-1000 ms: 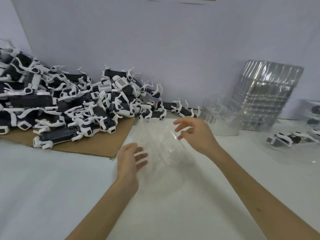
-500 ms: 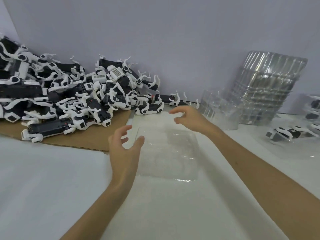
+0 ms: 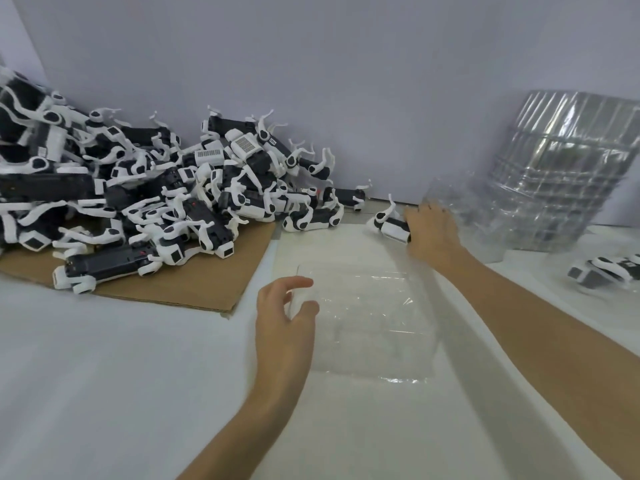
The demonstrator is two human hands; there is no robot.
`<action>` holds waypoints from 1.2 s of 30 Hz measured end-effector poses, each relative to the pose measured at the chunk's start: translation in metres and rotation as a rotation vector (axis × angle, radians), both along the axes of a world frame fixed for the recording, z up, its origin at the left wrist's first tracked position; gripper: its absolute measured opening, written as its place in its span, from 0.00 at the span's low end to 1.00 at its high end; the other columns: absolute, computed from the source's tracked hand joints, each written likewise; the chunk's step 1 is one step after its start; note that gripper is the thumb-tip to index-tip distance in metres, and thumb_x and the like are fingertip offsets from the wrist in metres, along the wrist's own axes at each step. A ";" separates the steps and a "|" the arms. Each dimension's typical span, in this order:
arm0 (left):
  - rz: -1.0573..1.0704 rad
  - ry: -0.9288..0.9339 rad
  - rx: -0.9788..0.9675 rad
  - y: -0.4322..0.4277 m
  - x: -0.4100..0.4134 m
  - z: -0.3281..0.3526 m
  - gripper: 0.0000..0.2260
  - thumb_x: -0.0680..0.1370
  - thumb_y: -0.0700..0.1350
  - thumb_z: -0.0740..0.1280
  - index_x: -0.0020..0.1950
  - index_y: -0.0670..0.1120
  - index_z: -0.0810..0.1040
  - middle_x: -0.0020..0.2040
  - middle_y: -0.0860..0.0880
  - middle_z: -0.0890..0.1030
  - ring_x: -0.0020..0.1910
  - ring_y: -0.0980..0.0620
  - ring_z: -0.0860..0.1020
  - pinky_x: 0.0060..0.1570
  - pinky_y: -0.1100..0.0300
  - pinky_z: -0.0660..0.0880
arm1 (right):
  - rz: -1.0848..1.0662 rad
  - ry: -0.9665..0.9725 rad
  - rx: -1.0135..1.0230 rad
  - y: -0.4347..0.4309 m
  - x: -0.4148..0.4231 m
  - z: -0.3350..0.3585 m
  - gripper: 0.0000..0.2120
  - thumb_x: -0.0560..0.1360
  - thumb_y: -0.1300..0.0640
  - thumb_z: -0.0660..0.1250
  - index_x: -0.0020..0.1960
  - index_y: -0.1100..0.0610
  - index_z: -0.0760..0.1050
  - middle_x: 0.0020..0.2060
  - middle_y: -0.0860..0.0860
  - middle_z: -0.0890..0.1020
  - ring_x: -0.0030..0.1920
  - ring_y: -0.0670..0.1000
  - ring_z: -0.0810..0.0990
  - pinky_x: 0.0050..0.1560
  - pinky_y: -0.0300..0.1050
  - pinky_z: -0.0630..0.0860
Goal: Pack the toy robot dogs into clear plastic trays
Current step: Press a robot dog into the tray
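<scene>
A clear plastic tray (image 3: 367,323) lies flat on the white table in front of me, with nothing in it. My left hand (image 3: 282,327) hovers at its left edge, fingers loosely spread and holding nothing. My right hand (image 3: 433,233) reaches to the far side of the tray and closes its fingers on a black and white toy robot dog (image 3: 389,226) lying on the table. A big heap of toy robot dogs (image 3: 138,192) is piled on brown cardboard (image 3: 194,289) at the left, against the wall.
A tall stack of clear trays (image 3: 561,171) stands at the back right, with loose clear trays (image 3: 464,209) leaning in front of it. At the far right edge a packed toy dog (image 3: 606,271) lies in a clear tray. A pale wall closes off the back.
My right hand moved from above the tray's far edge to the back right and took hold of a toy dog. The left hand stayed by the tray's left edge.
</scene>
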State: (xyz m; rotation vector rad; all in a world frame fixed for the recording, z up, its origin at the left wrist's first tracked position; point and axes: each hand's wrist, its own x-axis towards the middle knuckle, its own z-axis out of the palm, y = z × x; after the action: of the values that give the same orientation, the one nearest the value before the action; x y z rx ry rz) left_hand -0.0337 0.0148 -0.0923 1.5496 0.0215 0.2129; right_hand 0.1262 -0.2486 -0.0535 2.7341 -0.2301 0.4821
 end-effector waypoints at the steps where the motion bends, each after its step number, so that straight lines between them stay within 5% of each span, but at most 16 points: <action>1: -0.008 -0.004 0.001 -0.001 -0.001 0.000 0.12 0.79 0.39 0.65 0.52 0.57 0.80 0.57 0.65 0.73 0.54 0.78 0.68 0.48 0.69 0.65 | 0.042 -0.012 0.032 0.000 -0.009 0.003 0.16 0.72 0.59 0.70 0.59 0.51 0.77 0.55 0.53 0.79 0.60 0.56 0.76 0.57 0.48 0.73; 4: -0.021 0.002 0.002 0.000 -0.005 0.004 0.11 0.79 0.40 0.65 0.50 0.57 0.81 0.57 0.63 0.73 0.56 0.71 0.72 0.48 0.68 0.66 | 0.163 -0.077 0.431 0.003 -0.042 0.020 0.11 0.69 0.55 0.73 0.50 0.45 0.81 0.45 0.47 0.82 0.52 0.52 0.80 0.46 0.45 0.73; 7: -0.026 0.020 0.000 0.002 -0.007 0.009 0.11 0.78 0.39 0.66 0.49 0.56 0.81 0.57 0.61 0.73 0.59 0.64 0.73 0.49 0.65 0.68 | 0.274 -0.122 1.237 0.008 -0.079 0.041 0.10 0.71 0.53 0.75 0.51 0.43 0.84 0.40 0.44 0.85 0.44 0.45 0.82 0.47 0.44 0.75; 11: -0.066 0.031 0.027 0.002 -0.010 0.011 0.10 0.77 0.40 0.67 0.49 0.56 0.81 0.57 0.60 0.73 0.57 0.67 0.73 0.47 0.65 0.67 | 0.547 -0.207 2.158 0.005 -0.122 0.044 0.12 0.81 0.49 0.61 0.52 0.49 0.84 0.48 0.49 0.84 0.51 0.50 0.81 0.59 0.48 0.70; 14: -0.083 0.017 0.064 0.002 -0.011 0.013 0.10 0.78 0.40 0.67 0.49 0.56 0.81 0.58 0.61 0.73 0.55 0.70 0.72 0.46 0.66 0.67 | 0.671 -0.273 2.441 0.000 -0.141 0.033 0.19 0.82 0.50 0.54 0.63 0.54 0.79 0.56 0.56 0.82 0.53 0.55 0.81 0.64 0.53 0.71; 16: -0.087 0.020 0.075 0.003 -0.010 0.014 0.10 0.78 0.39 0.67 0.50 0.55 0.81 0.58 0.60 0.73 0.57 0.66 0.73 0.47 0.66 0.67 | 0.681 -0.292 2.532 0.000 -0.147 0.027 0.20 0.80 0.51 0.55 0.67 0.56 0.76 0.56 0.57 0.82 0.53 0.56 0.82 0.64 0.53 0.72; 20: -0.100 0.049 0.073 0.004 -0.007 0.017 0.10 0.78 0.39 0.66 0.50 0.54 0.81 0.58 0.58 0.74 0.59 0.61 0.74 0.46 0.64 0.68 | 0.693 -0.327 2.730 0.003 -0.152 0.021 0.21 0.78 0.56 0.54 0.53 0.59 0.85 0.56 0.59 0.83 0.53 0.58 0.83 0.59 0.54 0.72; 24: -0.111 0.060 0.073 0.006 -0.007 0.019 0.10 0.79 0.40 0.65 0.49 0.55 0.81 0.58 0.57 0.75 0.58 0.62 0.74 0.46 0.63 0.68 | 0.687 -0.209 2.830 0.006 -0.158 0.020 0.29 0.77 0.41 0.61 0.66 0.63 0.77 0.61 0.61 0.80 0.48 0.57 0.80 0.56 0.52 0.73; 27: -0.115 0.064 0.056 0.005 -0.007 0.019 0.12 0.81 0.41 0.62 0.49 0.55 0.82 0.59 0.56 0.76 0.57 0.60 0.74 0.49 0.61 0.69 | 0.621 -0.208 2.642 0.017 -0.159 0.023 0.25 0.73 0.48 0.68 0.64 0.62 0.77 0.55 0.61 0.81 0.39 0.53 0.74 0.46 0.45 0.69; 32: -0.167 0.042 0.059 0.007 -0.007 0.020 0.11 0.78 0.41 0.67 0.52 0.57 0.82 0.61 0.57 0.77 0.60 0.61 0.74 0.50 0.65 0.68 | 0.572 -0.358 2.184 0.036 -0.159 0.024 0.10 0.76 0.65 0.64 0.57 0.60 0.72 0.51 0.62 0.83 0.41 0.54 0.79 0.45 0.47 0.76; 36: -0.215 0.051 0.053 0.006 -0.006 0.020 0.16 0.79 0.40 0.65 0.56 0.61 0.82 0.63 0.60 0.77 0.64 0.60 0.74 0.54 0.64 0.68 | 0.597 -0.422 1.810 0.049 -0.162 0.023 0.15 0.67 0.59 0.71 0.53 0.53 0.76 0.48 0.52 0.84 0.44 0.56 0.83 0.43 0.45 0.78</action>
State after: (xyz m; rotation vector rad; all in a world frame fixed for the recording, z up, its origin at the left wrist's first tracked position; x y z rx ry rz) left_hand -0.0394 0.0204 -0.0719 1.5971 -0.1111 0.0036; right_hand -0.0353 -0.1996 -0.0309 4.3877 0.2410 1.6485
